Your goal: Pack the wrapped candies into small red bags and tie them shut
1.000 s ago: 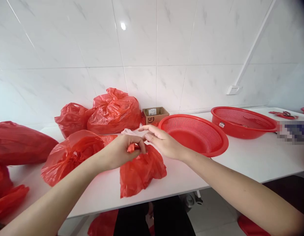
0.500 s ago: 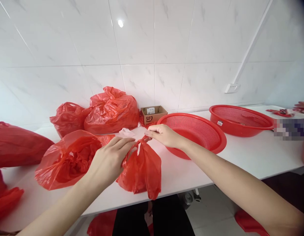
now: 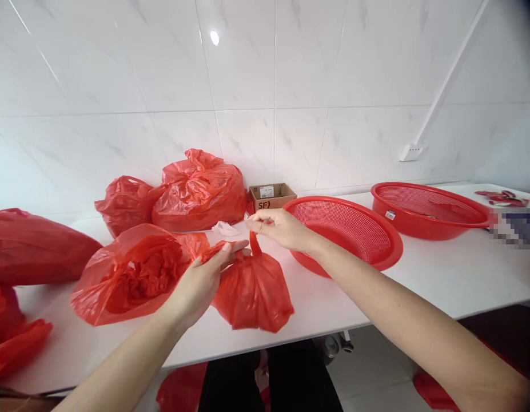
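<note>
A small, filled red plastic bag (image 3: 258, 294) is at the table's front edge, gathered at its neck. My right hand (image 3: 282, 228) pinches a twisted strip of the bag's top and pulls it upward. Around the other part of the neck, my left hand (image 3: 208, 274) is closed, with a bunch of red plastic over its fingers. To the left lies a wide-mouthed red bag (image 3: 102, 297) with crumpled red plastic inside. What the small bag contains is hidden.
Large full red bags (image 3: 200, 197) stand against the tiled wall beside a small cardboard box (image 3: 273, 196). Two red mesh baskets (image 3: 391, 252) occupy the right side of the white table (image 3: 333, 306). A crumpled white tissue (image 3: 224, 229) lies behind my hands.
My left hand has turned and closed round the bag's neck. The loose flap hanging at the bag's front is up now, and the strip in my right hand stands taut.
</note>
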`<action>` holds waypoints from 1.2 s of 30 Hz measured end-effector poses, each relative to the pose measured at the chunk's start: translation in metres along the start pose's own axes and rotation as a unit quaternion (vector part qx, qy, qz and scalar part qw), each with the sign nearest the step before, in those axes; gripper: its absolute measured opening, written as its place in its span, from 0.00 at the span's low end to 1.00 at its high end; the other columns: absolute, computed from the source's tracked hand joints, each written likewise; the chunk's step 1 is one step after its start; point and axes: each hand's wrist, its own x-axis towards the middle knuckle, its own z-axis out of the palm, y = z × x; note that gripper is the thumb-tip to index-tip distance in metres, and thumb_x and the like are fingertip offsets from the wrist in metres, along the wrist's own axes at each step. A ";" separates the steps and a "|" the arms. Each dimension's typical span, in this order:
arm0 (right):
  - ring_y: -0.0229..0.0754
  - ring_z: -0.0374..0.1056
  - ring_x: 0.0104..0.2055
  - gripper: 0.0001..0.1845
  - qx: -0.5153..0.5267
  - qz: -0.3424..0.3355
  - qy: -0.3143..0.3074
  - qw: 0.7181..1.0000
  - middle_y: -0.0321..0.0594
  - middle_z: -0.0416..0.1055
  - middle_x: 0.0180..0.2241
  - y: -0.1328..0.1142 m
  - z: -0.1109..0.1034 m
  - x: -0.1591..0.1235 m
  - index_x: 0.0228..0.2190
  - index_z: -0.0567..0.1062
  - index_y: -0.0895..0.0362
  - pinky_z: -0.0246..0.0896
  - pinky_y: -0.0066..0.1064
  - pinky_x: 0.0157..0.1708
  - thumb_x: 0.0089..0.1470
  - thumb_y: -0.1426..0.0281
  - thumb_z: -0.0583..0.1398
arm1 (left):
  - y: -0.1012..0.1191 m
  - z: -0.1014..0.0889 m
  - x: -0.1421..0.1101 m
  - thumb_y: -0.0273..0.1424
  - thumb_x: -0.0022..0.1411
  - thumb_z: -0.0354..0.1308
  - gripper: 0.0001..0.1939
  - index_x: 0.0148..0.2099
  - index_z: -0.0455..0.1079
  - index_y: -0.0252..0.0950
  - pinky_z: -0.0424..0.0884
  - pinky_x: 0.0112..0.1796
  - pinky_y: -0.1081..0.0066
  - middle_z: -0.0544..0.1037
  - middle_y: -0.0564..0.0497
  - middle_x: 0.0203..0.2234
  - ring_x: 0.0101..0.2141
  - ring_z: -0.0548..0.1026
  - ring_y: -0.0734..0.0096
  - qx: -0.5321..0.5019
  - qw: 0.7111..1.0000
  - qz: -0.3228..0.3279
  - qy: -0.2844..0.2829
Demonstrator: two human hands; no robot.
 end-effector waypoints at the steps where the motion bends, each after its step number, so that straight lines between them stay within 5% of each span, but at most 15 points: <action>1: 0.41 0.69 0.47 0.14 0.006 -0.015 -0.015 1.000 0.39 0.74 0.42 -0.006 0.003 -0.001 0.28 0.74 0.55 0.61 0.33 0.47 0.59 0.59 0.59 | -0.001 0.004 0.005 0.46 0.65 0.52 0.20 0.46 0.76 0.38 0.63 0.54 0.60 0.78 0.45 0.46 0.50 0.73 0.58 -0.012 0.999 -0.019 -0.023; 5: 0.42 0.69 0.48 0.11 -0.018 -0.026 -0.043 0.999 0.42 0.68 0.52 -0.015 0.017 -0.008 0.26 0.74 0.56 0.61 0.36 0.46 0.57 0.64 0.62 | -0.007 0.015 0.012 0.44 0.55 0.66 0.15 0.33 0.76 0.36 0.65 0.48 0.63 0.80 0.48 0.33 0.41 0.75 0.61 0.021 0.994 -0.065 -0.081; 9: 0.37 0.68 0.29 0.09 -0.008 0.053 -0.057 0.997 0.35 0.73 0.31 -0.007 0.024 -0.016 0.43 0.69 0.52 0.62 0.34 0.34 0.63 0.63 0.56 | -0.017 0.011 0.013 0.48 0.56 0.63 0.22 0.21 0.70 0.37 0.64 0.47 0.64 0.79 0.49 0.29 0.37 0.73 0.64 0.008 0.999 -0.031 -0.026; 15: 0.38 0.64 0.25 0.10 -0.041 0.084 0.041 0.995 0.28 0.66 0.23 -0.013 0.023 -0.033 0.47 0.62 0.50 0.56 0.30 0.29 0.63 0.67 0.53 | -0.020 0.002 0.018 0.45 0.57 0.63 0.17 0.28 0.79 0.36 0.63 0.53 0.60 0.82 0.45 0.34 0.43 0.75 0.58 -0.017 1.000 0.004 0.014; 18: 0.36 0.58 0.21 0.09 -0.016 0.099 0.038 0.994 0.25 0.61 0.19 -0.019 0.028 -0.046 0.45 0.61 0.50 0.52 0.28 0.24 0.62 0.68 0.53 | -0.015 0.003 0.018 0.39 0.54 0.67 0.12 0.38 0.80 0.39 0.68 0.50 0.60 0.82 0.48 0.36 0.42 0.76 0.59 -0.028 0.999 0.038 0.019; 21: 0.37 0.61 0.22 0.09 -0.033 0.127 0.005 0.991 0.26 0.62 0.19 -0.015 0.032 -0.056 0.44 0.62 0.51 0.53 0.28 0.25 0.61 0.70 0.53 | -0.012 0.002 0.016 0.35 0.51 0.69 0.11 0.38 0.79 0.38 0.71 0.45 0.64 0.81 0.48 0.35 0.41 0.77 0.60 0.031 0.997 0.058 0.025; 26: 0.42 0.68 0.43 0.14 -0.120 0.027 0.044 0.991 0.39 0.72 0.43 0.000 0.033 -0.054 0.42 0.69 0.52 0.62 0.35 0.41 0.52 0.76 0.59 | -0.020 -0.003 0.015 0.34 0.57 0.63 0.05 0.33 0.72 0.38 0.70 0.33 0.70 0.78 0.52 0.33 0.32 0.74 0.70 0.146 0.986 0.081 0.032; 29: 0.38 0.68 0.37 0.14 -0.040 0.022 0.026 0.999 0.36 0.72 0.37 0.005 0.041 -0.053 0.41 0.70 0.53 0.63 0.32 0.39 0.53 0.78 0.57 | -0.026 -0.003 0.018 0.31 0.60 0.59 0.05 0.34 0.64 0.40 0.68 0.30 0.72 0.76 0.55 0.32 0.29 0.73 0.73 0.184 0.972 0.144 0.023; 32: 0.35 0.64 0.28 0.10 0.036 0.067 0.026 0.997 0.30 0.67 0.27 0.007 0.053 -0.056 0.37 0.68 0.54 0.62 0.29 0.31 0.52 0.78 0.56 | -0.032 0.000 0.022 0.26 0.58 0.57 0.06 0.34 0.62 0.41 0.67 0.33 0.71 0.74 0.56 0.31 0.31 0.72 0.72 0.274 0.930 0.225 0.097; 36: 0.35 0.66 0.30 0.08 0.103 0.107 -0.001 0.989 0.31 0.68 0.28 0.006 0.051 -0.060 0.35 0.68 0.55 0.63 0.29 0.32 0.52 0.76 0.59 | -0.041 0.004 0.023 0.24 0.60 0.54 0.06 0.38 0.66 0.41 0.67 0.35 0.71 0.74 0.56 0.32 0.32 0.73 0.71 0.286 0.912 0.243 0.166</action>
